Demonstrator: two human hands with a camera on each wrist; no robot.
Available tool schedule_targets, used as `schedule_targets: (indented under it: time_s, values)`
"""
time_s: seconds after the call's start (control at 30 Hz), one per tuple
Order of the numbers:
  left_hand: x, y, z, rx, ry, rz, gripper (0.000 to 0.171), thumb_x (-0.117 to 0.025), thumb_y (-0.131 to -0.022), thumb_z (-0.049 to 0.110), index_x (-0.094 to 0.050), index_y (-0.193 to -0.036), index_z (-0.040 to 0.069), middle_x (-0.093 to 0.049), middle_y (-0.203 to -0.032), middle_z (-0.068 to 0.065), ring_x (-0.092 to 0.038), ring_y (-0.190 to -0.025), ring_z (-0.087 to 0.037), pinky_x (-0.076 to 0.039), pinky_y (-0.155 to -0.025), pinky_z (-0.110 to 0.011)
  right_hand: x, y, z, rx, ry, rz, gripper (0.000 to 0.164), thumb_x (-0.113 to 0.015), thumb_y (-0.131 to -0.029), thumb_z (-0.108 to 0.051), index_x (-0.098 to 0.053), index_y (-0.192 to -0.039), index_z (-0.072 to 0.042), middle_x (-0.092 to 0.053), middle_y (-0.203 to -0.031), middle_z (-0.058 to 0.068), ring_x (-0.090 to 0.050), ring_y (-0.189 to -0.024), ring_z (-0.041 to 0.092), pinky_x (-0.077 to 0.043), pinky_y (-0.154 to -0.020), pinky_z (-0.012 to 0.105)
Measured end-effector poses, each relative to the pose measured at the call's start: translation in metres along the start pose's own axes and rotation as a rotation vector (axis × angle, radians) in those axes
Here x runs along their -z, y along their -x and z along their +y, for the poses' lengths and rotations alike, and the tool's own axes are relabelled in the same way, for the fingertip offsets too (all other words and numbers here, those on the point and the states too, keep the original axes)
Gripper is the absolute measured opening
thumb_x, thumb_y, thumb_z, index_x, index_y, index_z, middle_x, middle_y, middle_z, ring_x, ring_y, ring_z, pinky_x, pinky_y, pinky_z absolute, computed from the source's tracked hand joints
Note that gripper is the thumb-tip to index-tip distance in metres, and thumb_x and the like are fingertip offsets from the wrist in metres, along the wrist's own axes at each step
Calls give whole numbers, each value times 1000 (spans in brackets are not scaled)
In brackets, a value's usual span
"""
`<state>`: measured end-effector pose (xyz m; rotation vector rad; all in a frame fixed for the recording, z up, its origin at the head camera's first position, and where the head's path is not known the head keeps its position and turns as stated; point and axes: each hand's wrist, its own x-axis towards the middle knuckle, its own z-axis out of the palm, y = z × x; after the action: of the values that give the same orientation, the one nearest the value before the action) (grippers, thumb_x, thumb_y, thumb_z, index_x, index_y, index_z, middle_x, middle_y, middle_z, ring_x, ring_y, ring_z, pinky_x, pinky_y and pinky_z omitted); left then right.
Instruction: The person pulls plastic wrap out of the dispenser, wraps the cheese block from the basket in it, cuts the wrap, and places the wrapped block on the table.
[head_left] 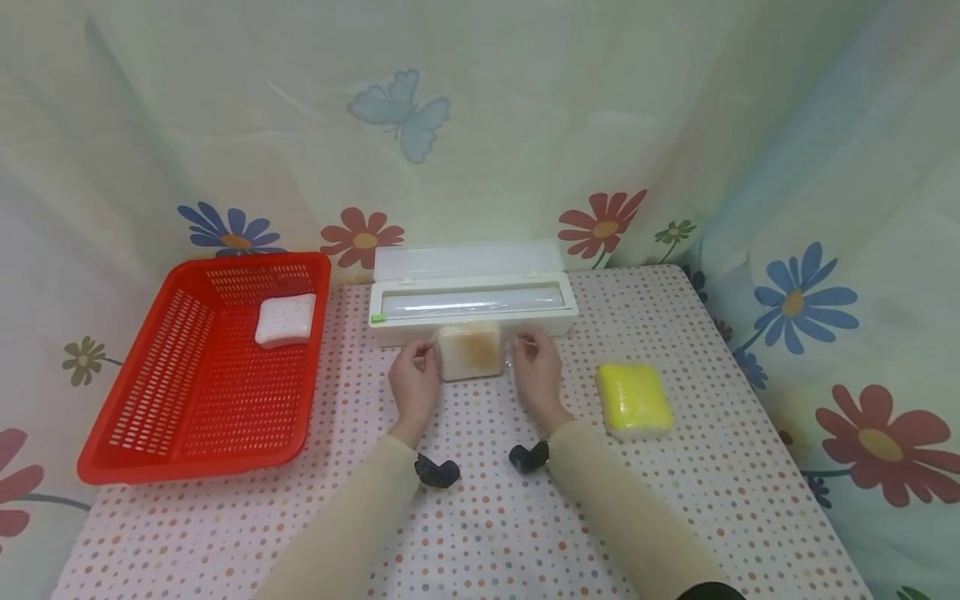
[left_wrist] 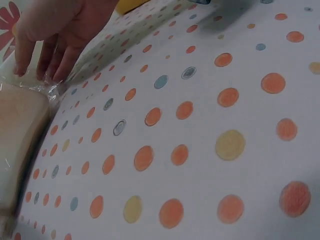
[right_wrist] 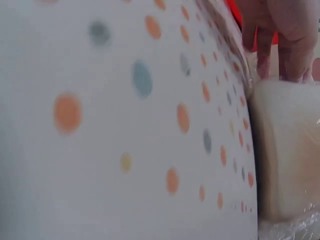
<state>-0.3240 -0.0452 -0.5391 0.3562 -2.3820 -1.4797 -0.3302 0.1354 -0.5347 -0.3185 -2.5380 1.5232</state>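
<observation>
A white bread-like block with a brown patch [head_left: 470,351], wrapped in clear cling film, lies on the table between my hands. My left hand [head_left: 417,377] is at its left end, fingertips curled at the film there; the right wrist view shows these fingers [right_wrist: 295,52] against the block's end [right_wrist: 287,145]. At the other end my right hand [head_left: 537,364] pinches loose cling film [head_left: 508,357], and this hand [left_wrist: 62,30] appears in the left wrist view too. Just behind the block stands a white cling film dispenser [head_left: 472,326], its lid [head_left: 468,260] raised and a film roll [head_left: 472,302] inside.
On the left, a red plastic basket [head_left: 306,400] holds a white block with pinkish specks [head_left: 286,320]. A yellow block in clear wrap [head_left: 635,398] lies right of my right hand. The dotted tablecloth [head_left: 480,533] meets flowered curtains [head_left: 480,158] at the back and sides.
</observation>
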Motion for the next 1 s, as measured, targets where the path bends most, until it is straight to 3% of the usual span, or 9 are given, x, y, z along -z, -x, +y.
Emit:
schedule_targets:
  time_s: [0.13, 0.43, 0.8, 1.0]
  values:
    - [-3, 4, 1, 37, 93, -15, 19, -59, -100, 8, -67, -116, 4, -69, -119, -14, -66, -111, -29, -56, -99, -42, -8, 2, -5, -65, -102, 12, 29, -52, -106, -23, -58, -131, -9, -60, -133, 12, -57, -129, 31, -50, -111, 46]
    - [-10, 6, 5, 64, 217, 25, 30, -63, -102, 29, -65, -118, 3, -62, -123, -16, -67, -116, -32, -56, -101, -44, -20, 6, -19, -124, -255, 52, 31, -51, -106, -24, -61, -128, -4, -61, -136, 15, -57, -130, 32, -48, -112, 45]
    - [-12, 6, 9, 29, 237, -23, 40, -63, -102, 28, -58, -139, 14, -62, -141, -11, -64, -124, -28, -54, -106, -38, -28, 4, -21, -146, -324, 121, 29, -54, -105, -25, -62, -127, -7, -59, -136, 12, -54, -133, 28, -48, -113, 41]
    - [-14, 7, 11, 3, 186, -22, 34, -61, -103, 26, -65, -136, 16, -67, -135, -8, -66, -115, -25, -56, -101, -39, -33, 4, -23, -116, -325, 114, 26, -52, -106, -21, -62, -128, -12, -60, -136, 7, -54, -133, 25, -49, -113, 40]
